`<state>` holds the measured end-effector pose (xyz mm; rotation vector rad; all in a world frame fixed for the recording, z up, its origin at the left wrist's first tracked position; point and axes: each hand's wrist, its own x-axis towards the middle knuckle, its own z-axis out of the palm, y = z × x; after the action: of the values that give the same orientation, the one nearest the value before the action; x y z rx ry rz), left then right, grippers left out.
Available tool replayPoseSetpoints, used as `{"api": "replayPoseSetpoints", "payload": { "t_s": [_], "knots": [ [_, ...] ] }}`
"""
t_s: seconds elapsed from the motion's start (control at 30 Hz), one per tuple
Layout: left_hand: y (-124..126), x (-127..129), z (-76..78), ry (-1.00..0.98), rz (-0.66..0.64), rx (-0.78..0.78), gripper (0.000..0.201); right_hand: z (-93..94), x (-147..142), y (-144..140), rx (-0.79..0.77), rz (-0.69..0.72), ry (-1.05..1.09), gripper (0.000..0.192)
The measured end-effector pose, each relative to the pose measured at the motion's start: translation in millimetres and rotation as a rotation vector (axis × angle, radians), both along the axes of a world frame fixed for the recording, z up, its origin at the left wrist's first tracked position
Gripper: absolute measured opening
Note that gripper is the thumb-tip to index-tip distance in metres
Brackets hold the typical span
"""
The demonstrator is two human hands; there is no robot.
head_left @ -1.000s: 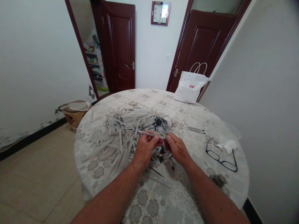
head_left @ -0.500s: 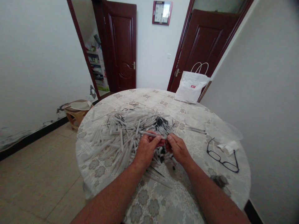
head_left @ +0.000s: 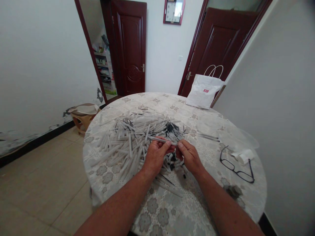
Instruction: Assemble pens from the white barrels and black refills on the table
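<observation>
Both hands meet over the near edge of a heap of pen parts. The left hand [head_left: 155,157] is curled shut around a slim white pen barrel [head_left: 161,140], thumb and fingers pinching it so that the barrel runs level from the hand's upper left across toward the other hand. The right hand [head_left: 190,156] pinches with thumb and forefinger at the barrel's right end; whether it holds a separate small piece there is too small to tell. The two hands are almost touching at the fingertips.

Just beyond and to the left of them lies the pile of white barrels [head_left: 125,144], spread in a loose fan across the tabletop [head_left: 172,213], which is round and covered with a pale cloth printed with flowers. A cluster of black parts [head_left: 172,127] sits at the pile's far right, just past the hands, and a few more black bits lie under the wrists. A pair of black-framed glasses [head_left: 237,165] lies well to the right, beside a small white folded thing [head_left: 242,155]. At the far edge stands a white paper bag [head_left: 204,91]. Behind are two dark red doors and a wall clock [head_left: 174,11].
</observation>
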<state>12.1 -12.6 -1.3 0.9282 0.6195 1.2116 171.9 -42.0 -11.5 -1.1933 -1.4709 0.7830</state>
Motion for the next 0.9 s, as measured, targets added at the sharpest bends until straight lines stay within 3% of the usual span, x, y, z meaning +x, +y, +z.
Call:
{"api": "replayPoseSetpoints", "payload": {
  "t_s": [0.33, 0.47, 0.53, 0.63, 0.73, 0.9],
  "knots": [
    [-1.7, 1.8, 1.2, 0.011, 0.020, -0.009, 0.033, -11.7, -3.6, 8.0, -0.164, 0.042, 0.386, 0.045],
    [-0.6, 1.3, 2.3, 0.037, 0.037, 0.006, 0.033, -12.6, -4.9, 10.5, -0.264, 0.034, 0.393, 0.045],
    [1.2, 0.4, 2.5, 0.075, 0.068, 0.020, 0.032, -7.3, -5.0, 9.7, -0.226, 0.008, 0.263, 0.041],
    [5.1, -1.1, 1.1, 0.146, 0.092, 0.067, 0.032, 8.4, -5.4, 6.3, 0.050, -0.073, -0.107, 0.022],
    [7.6, -2.2, -1.9, 0.244, 0.092, 0.164, 0.030, 26.6, -6.3, 2.1, 0.286, -0.084, -0.457, 0.015],
    [4.0, -3.9, -0.9, 0.349, 0.078, 0.253, 0.027, 42.4, -3.0, -4.6, 0.387, -0.048, -0.749, 0.016]
  ]
}}
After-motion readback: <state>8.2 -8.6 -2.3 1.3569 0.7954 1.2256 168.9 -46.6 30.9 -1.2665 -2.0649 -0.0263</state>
